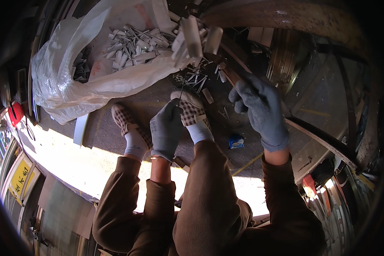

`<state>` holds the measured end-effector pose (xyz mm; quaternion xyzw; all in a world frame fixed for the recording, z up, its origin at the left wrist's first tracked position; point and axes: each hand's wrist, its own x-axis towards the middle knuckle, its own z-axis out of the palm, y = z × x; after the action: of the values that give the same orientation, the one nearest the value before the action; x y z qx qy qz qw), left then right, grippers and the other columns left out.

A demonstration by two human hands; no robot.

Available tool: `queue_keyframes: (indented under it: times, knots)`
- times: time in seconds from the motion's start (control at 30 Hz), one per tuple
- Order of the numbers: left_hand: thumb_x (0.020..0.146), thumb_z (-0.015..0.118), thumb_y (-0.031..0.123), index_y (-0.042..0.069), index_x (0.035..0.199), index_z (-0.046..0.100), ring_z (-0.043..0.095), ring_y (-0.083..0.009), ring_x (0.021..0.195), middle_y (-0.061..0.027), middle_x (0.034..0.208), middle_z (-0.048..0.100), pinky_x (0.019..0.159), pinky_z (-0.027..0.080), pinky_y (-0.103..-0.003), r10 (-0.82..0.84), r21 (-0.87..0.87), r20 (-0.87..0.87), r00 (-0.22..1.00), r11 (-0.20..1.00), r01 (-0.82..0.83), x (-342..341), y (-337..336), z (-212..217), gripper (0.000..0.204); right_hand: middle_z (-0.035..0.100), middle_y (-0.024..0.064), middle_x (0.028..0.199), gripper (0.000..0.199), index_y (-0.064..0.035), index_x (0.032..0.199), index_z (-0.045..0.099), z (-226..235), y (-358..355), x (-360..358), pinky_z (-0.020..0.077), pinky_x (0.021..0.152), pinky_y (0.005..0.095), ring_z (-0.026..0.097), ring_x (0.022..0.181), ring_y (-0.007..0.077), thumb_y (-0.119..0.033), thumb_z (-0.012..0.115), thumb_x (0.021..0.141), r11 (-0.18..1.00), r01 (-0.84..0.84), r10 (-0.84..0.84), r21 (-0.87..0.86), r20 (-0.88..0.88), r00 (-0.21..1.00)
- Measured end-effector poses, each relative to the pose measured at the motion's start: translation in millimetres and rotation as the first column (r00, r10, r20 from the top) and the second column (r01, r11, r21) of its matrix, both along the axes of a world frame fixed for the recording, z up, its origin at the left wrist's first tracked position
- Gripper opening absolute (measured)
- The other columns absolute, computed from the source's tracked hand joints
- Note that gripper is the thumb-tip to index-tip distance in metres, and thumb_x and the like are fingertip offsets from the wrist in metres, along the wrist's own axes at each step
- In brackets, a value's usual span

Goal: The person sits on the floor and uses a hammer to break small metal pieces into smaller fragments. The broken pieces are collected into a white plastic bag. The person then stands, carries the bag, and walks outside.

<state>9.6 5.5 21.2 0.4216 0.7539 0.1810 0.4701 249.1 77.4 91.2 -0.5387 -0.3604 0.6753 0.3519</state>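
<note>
Seen from above, a seated person in brown clothing works with two gloved hands over a dark floor (243, 162). The left hand (165, 130), in a grey glove, is closed low in front of the right shoe (188, 112), its thumb and fingers pinching a thin dark rod (182, 88). The rod's long axis runs nearly straight away from the person; its free end points toward the top of the view, leaning slightly right, near a scatter of small metal bits (196, 79).

The right hand (260, 109), also grey-gloved, is raised to the right and wrapped firmly around a brown handle (231, 75). The handle's long axis slants from the fist up and to the left, its far end pointing toward some blurred metal pieces (193, 37) at the upper middle. What is fixed to that end is too dark and blurred to tell.

Beyond the left hand, a large white plastic sack (115, 90) lies wide open, with a heap of short, pale metal offcuts (136, 48) inside. The shoes are brown-and-white checked, worn with white socks (200, 132). A small blue object (236, 141) lies on the floor between the right leg and the right forearm. A rusty curved metal piece (294, 13) crosses the upper right.
</note>
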Motion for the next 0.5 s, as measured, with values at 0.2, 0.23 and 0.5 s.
queue_keyframes:
  times: [0.2,0.23,0.5]
  knots:
    - [0.094,0.061,0.011,0.003,0.116,0.072,0.075,-0.0328,0.088,-0.0226,0.096,0.073,0.076,0.056,-0.037,-0.019,0.021,0.003,1.0,1.0,0.019,2,0,2,0.026,0.064,0.0016,0.082,0.036,0.0031,0.13,0.063,-5,22,-34,0.0475,0.059,0.0235,0.056,0.066,0.0063,-0.018,0.064,0.101,0.925,-0.143,-0.069,0.352,0.526,0.848]
    - [0.094,0.061,0.011,0.002,0.116,0.072,0.075,-0.0323,0.088,-0.0227,0.095,0.073,0.076,0.056,-0.036,-0.058,0.07,-0.03,0.998,0.996,0.06,0,3,1,0.026,0.063,0.0024,0.082,0.035,0.0026,0.131,0.062,-11,18,-23,0.047,0.059,0.0226,0.056,0.068,0.0061,-0.016,0.063,0.102,0.908,-0.138,-0.059,0.397,0.446,0.893]
    - [0.095,0.06,0.011,0.002,0.116,0.072,0.076,-0.0285,0.087,-0.0205,0.096,0.075,0.077,0.056,-0.034,-0.004,-0.048,0.012,1.0,0.999,0.005,-7,-4,-3,0.027,0.061,0.0021,0.086,0.036,0.0053,0.131,0.06,-34,-127,89,0.0469,0.063,0.0227,0.055,0.072,0.0061,0.002,0.052,0.097,0.985,0.016,0.055,-0.17,0.406,0.912]
